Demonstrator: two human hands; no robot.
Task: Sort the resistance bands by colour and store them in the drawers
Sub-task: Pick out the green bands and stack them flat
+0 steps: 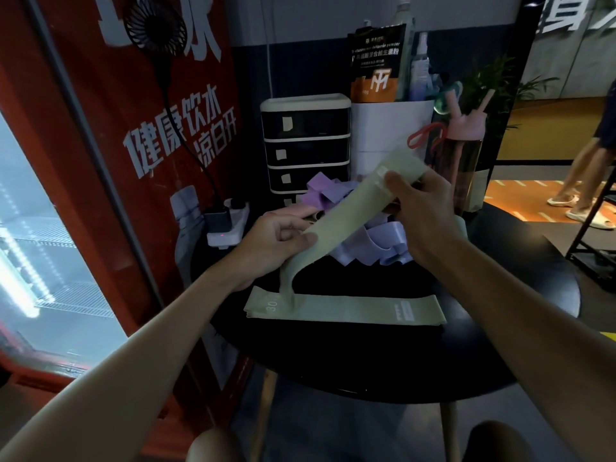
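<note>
Two bare hands hold a pale green flat elastic resistance band slantwise above the middle of the round black table. The left hand pinches its lower part between thumb and curled fingers, and the right hand pinches its upper part with the thumb pressed on top. Its loose lower end hangs onto a second pale green band, marked 30 and lying flat near the table's front edge. Behind the hands, a tangled heap of purple and lavender bands lies before the black drawer unit with cream frame at the back edge, with a white power strip at the left edge.
</note>
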